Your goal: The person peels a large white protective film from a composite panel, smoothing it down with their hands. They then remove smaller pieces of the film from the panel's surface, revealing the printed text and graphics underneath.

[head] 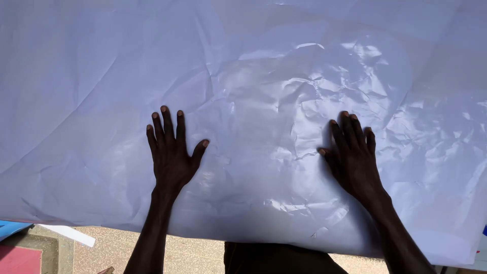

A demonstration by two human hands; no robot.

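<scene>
A large white sheet (pixel 253 76), glossy and creased, fills almost the whole head view and drapes over the near edge of a flat surface. My left hand (pixel 171 152) lies flat on it, palm down, fingers spread and pointing away from me. My right hand (pixel 352 155) rests flat on the sheet too, further right, with its fingers closer together. Neither hand holds anything. The sheet is most crumpled between and beyond the two hands, around the centre right.
Below the sheet's near edge a speckled floor (pixel 116 248) shows. At the lower left are a blue edge (pixel 10 228), a white strip (pixel 68 234) and a red patch (pixel 18 260). My dark clothing (pixel 274 259) is at the bottom centre.
</scene>
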